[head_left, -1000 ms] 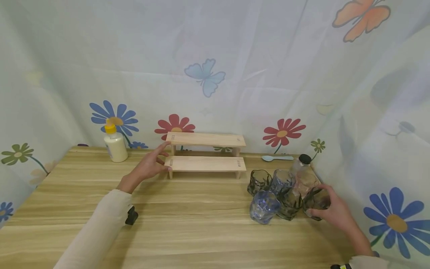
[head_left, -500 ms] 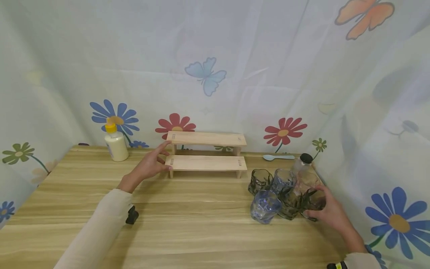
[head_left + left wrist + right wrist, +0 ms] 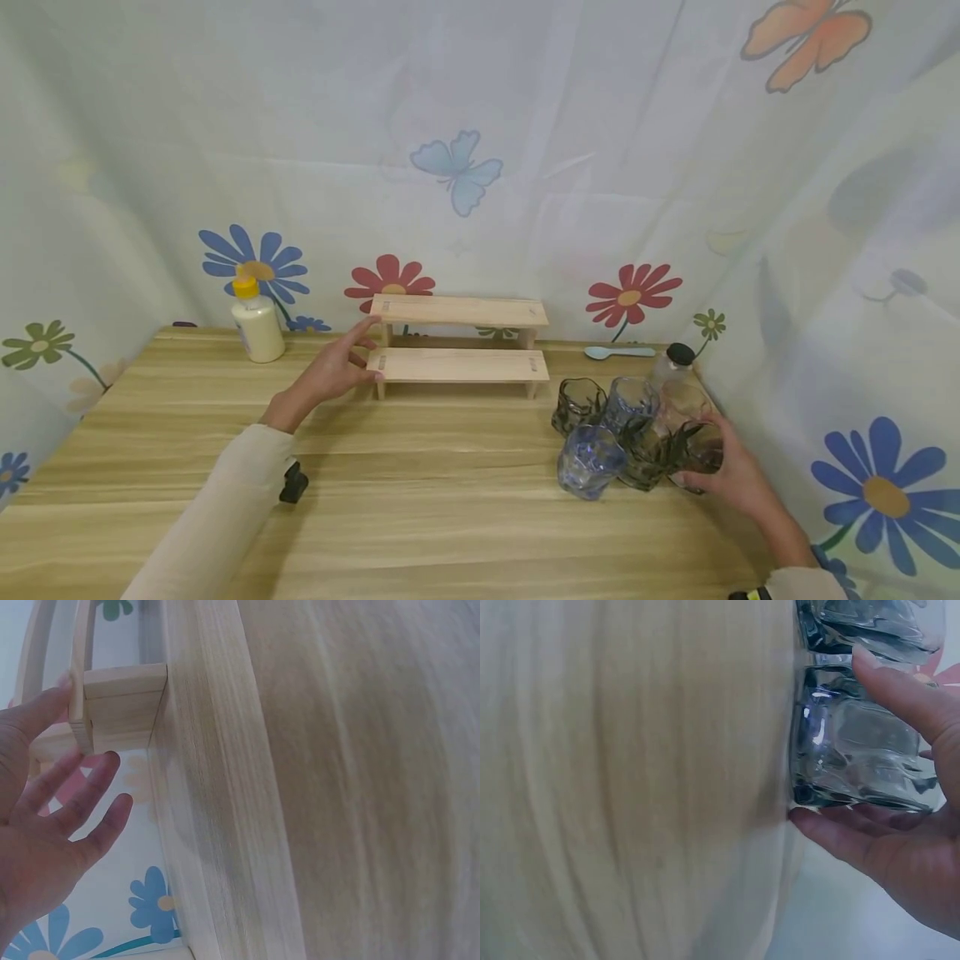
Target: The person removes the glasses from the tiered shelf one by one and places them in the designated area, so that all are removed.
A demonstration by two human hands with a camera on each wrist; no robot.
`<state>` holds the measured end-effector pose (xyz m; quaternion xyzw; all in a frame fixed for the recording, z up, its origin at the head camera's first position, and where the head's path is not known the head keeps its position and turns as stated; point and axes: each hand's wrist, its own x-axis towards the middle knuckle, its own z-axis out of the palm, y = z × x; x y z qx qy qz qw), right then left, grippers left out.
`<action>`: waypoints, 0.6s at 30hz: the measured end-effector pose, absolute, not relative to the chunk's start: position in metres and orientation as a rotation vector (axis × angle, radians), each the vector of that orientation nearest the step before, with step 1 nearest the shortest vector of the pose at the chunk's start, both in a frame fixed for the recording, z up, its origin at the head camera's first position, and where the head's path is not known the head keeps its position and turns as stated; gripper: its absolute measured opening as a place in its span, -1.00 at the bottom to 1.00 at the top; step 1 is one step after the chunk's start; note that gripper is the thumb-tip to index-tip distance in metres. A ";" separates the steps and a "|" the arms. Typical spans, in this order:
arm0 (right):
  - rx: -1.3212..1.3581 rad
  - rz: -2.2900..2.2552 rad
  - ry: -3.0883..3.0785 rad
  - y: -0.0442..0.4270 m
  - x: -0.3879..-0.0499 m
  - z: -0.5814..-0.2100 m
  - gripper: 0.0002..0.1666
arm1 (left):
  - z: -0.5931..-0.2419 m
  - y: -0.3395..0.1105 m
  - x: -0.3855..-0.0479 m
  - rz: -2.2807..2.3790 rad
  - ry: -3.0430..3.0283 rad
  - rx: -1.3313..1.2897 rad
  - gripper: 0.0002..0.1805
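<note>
A two-tier wooden shelf [image 3: 461, 365] stands at the back of the table. My left hand [image 3: 333, 367] is at its left end, the thumb touching the lower board and a finger reaching the upper one. In the left wrist view the other fingers of the left hand [image 3: 56, 817] extend loosely beside the shelf. On the right, my right hand [image 3: 738, 475] holds a dark grey glass tumbler [image 3: 862, 742] upright on the table, thumb on one side and fingers on the other. Beside it stand another dark tumbler [image 3: 645, 454] and a clear blue one [image 3: 591, 462].
Behind are a third dark tumbler [image 3: 579, 404], a pale blue one [image 3: 632, 402] and a pinkish one [image 3: 682, 404]. A black-capped jar [image 3: 678, 358] and a light blue spoon [image 3: 618, 352] lie farther back. A yellow-capped bottle [image 3: 257, 325] stands left. A flowered curtain [image 3: 480, 208] surrounds the table.
My right hand has shifted slightly left with the dark tumbler, bringing it closer against the neighbouring dark one. The left hand and the shelf stay in place.
</note>
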<state>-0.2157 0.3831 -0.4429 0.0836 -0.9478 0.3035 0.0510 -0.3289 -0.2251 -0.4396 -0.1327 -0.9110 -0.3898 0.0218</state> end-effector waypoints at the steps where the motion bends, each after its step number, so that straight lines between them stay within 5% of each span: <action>1: 0.265 0.928 -2.882 0.383 -0.216 -0.443 0.31 | -0.440 -0.225 -0.329 -1.203 -2.823 -0.410 0.09; 6: 0.277 0.903 -2.958 0.387 -0.216 -0.432 0.44 | -0.441 -0.227 -0.331 -1.189 -2.834 -0.414 0.09; 18: 0.273 0.842 -3.033 0.362 -0.228 -0.368 0.22 | -0.440 -0.226 -0.331 -1.140 -2.873 -0.374 0.03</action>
